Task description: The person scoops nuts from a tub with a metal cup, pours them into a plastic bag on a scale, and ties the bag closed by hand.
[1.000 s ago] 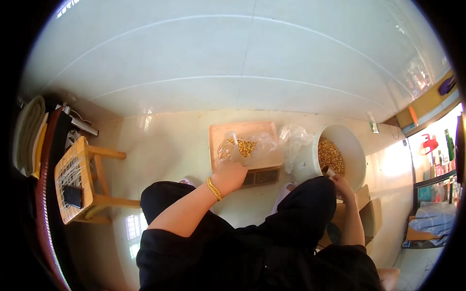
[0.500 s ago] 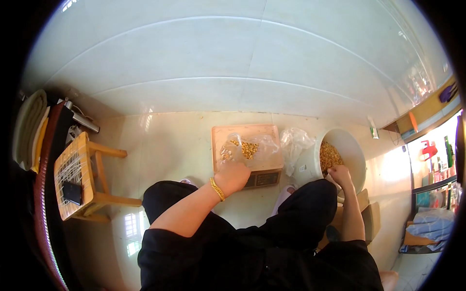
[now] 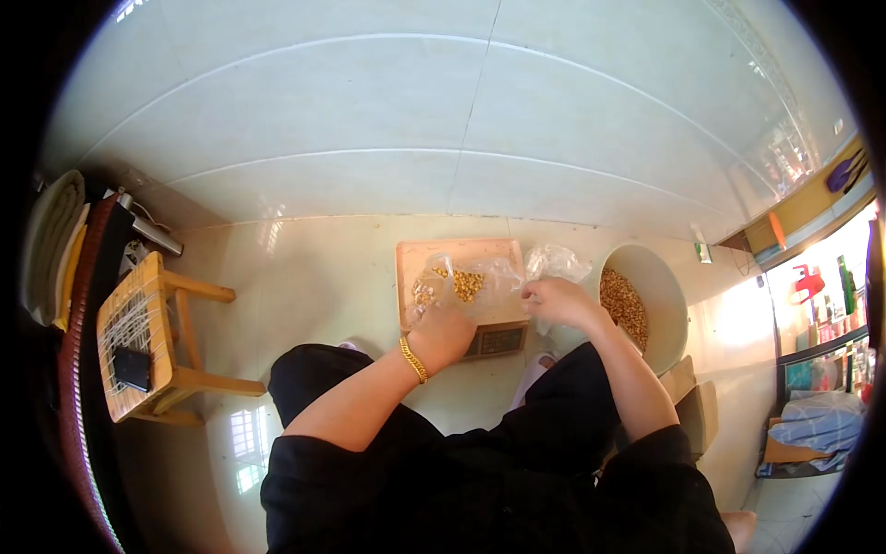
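Observation:
My left hand (image 3: 441, 332), with a gold bracelet at the wrist, grips the near edge of a clear plastic bag (image 3: 500, 273). Golden kernels that look like corn (image 3: 468, 284) lie inside the bag, which rests on the orange pan of a weighing scale (image 3: 413, 251). My right hand (image 3: 556, 301) is over the scale's right edge, close to the bag. Its fingers are pinched together, and what they hold is too small to make out. To the right stands a pale bucket (image 3: 672, 300), partly filled with similar kernels (image 3: 624, 305).
Crumpled clear plastic bags (image 3: 556, 262) lie between scale and bucket. Cardboard boxes (image 3: 699, 420) stand below the bucket. At left is a wooden stool (image 3: 175, 369) with a dark phone-like object (image 3: 132, 368) on it. A tiled wall (image 3: 369, 111) runs behind; shelves (image 3: 826, 351) stand at right.
My right hand has left the bucket and moved left to the scale's edge beside the bag. My left hand keeps its grip on the bag.

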Demonstrator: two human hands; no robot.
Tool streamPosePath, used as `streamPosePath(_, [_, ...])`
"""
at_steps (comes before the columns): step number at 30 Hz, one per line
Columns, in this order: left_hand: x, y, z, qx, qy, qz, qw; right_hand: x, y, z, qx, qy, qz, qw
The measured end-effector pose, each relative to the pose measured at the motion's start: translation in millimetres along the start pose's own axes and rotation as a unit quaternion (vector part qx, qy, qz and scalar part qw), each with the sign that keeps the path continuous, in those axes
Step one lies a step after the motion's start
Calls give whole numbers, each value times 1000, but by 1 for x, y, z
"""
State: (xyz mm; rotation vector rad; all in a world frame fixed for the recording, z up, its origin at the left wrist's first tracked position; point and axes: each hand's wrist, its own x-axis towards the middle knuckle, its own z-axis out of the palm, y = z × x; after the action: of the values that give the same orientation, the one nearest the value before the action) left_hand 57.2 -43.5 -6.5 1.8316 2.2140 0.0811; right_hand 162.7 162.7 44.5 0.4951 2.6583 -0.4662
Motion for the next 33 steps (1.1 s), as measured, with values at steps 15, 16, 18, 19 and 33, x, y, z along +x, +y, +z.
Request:
streamPosePath(15, [-5,-4,-1,4,22,-5,1000,51,4,101,-41,-32,109,993])
streamPosePath(16, [-3,-6,1,6,4,-11,1000,49,2,105,-43,-32,107,993])
streamPosePath(18, [-2,-6,6,0,20,-18,1000,47,-4,116,-41,16,75,996])
streamPosePath(19, [-2,-6,7,-3,35,-19,999,50,-5,119,-40,14,73,996])
streamPosePath(33, [18,-22,25,-32,-39,-78,996,47,1,109,13,60,186,981])
